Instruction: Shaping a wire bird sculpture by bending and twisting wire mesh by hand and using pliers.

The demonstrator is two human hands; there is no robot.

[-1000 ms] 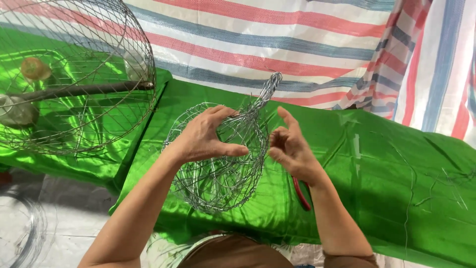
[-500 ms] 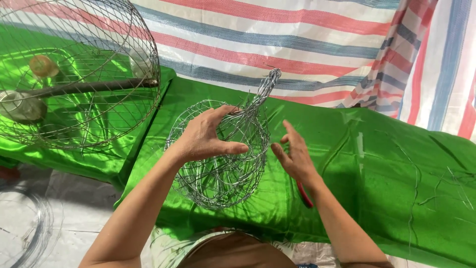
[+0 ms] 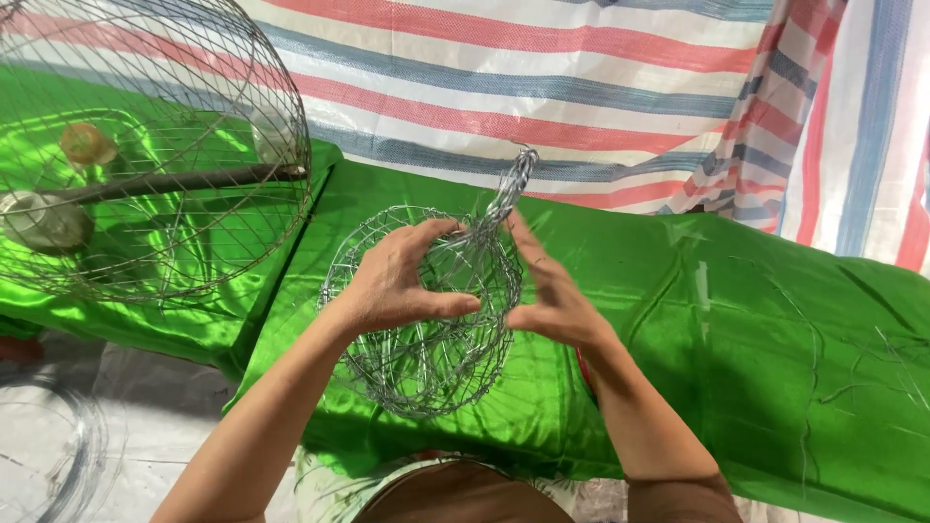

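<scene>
**Two bare hands shaping a small wire-mesh basket over green cloth**

At far left a large domed wire cage (image 3: 165, 145) stands on the shiny green cloth (image 3: 736, 349), with a dark bar across it and a couple of pale round objects (image 3: 44, 223) seen through its bars; what they are is hard to tell. Below it, loose coils of wire (image 3: 48, 455) lie on a pale sheet.

The left hand (image 3: 392, 286) grips the near left rim of the small wire basket (image 3: 426, 358), fingers curled over the mesh and thumb stretched rightward across its opening. The basket sits in mid-frame, held just above the cloth in front of the person, its twisted wire stem (image 3: 509, 189) rising at the top. The right hand (image 3: 547, 300) presses on the right rim, fingers straight and together along the mesh up towards the stem, thumb meeting the left thumb.

The basket looks light and springy: thin wire, open weave, likely to flex under pressure and to prick at cut ends. The rim and the twisted stem appear the firmest places to hold.

A red-handled tool (image 3: 582, 368) peeks out beneath the right wrist. Behind, a striped tarpaulin (image 3: 542, 77) in red, blue and white hangs as a backdrop. No packages, labels or signs are visible.
</scene>
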